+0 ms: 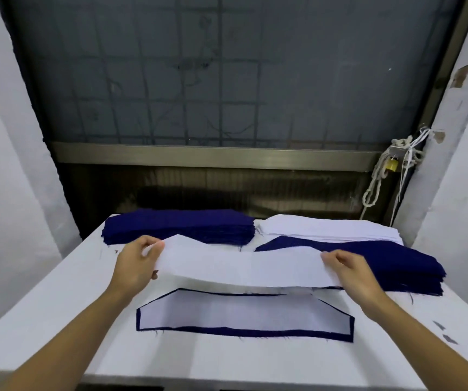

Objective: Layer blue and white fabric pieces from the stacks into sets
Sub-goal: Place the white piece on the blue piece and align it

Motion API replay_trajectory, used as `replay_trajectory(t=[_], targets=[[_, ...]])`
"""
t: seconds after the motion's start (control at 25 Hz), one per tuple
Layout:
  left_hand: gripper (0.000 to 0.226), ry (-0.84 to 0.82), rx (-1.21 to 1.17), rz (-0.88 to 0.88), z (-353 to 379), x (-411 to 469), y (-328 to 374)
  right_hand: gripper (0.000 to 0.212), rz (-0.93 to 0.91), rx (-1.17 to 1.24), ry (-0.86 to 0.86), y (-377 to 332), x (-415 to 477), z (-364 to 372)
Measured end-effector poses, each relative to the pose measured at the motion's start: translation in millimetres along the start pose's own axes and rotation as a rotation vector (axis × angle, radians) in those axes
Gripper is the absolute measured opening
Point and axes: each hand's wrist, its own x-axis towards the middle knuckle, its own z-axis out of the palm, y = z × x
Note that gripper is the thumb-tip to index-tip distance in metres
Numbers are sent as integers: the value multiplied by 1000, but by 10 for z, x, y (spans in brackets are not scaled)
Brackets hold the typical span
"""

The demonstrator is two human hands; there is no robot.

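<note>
A long white fabric piece (241,266) hangs stretched above the table. My left hand (137,263) pinches its left end and my right hand (351,275) pinches its right end. Below it, near the table's front, lies a set (244,314): a white piece on top of a blue piece whose dark edge shows all round. A blue stack (182,224) sits at the back left. At the back right a white stack (329,228) lies beside another blue stack (382,261), which sits in front of it.
The white table (57,292) stands against a dark window with a metal sill (213,156). A knotted rope and a yellow padlock (391,165) hang at the right. White walls close in on both sides. Small dark scraps (444,331) lie at the table's right edge.
</note>
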Motion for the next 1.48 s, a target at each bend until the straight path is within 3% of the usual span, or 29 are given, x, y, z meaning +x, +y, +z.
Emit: replay_trajectory(t=[0.16,0.44,0.92,1.48], targets=[[12,-94,27,-47,0,-244,-333,45,30,-52,13,312,-222,19],[12,-95,112,-52,55,-533,-638,47,10,-138,79,614,-429,151],[11,-25,206,-1,116,-653,-771,39,-14,-304,140,766,-418,193],[15,-31,250,-12,137,-652,-776,17,-85,-726,228,752,-460,272]])
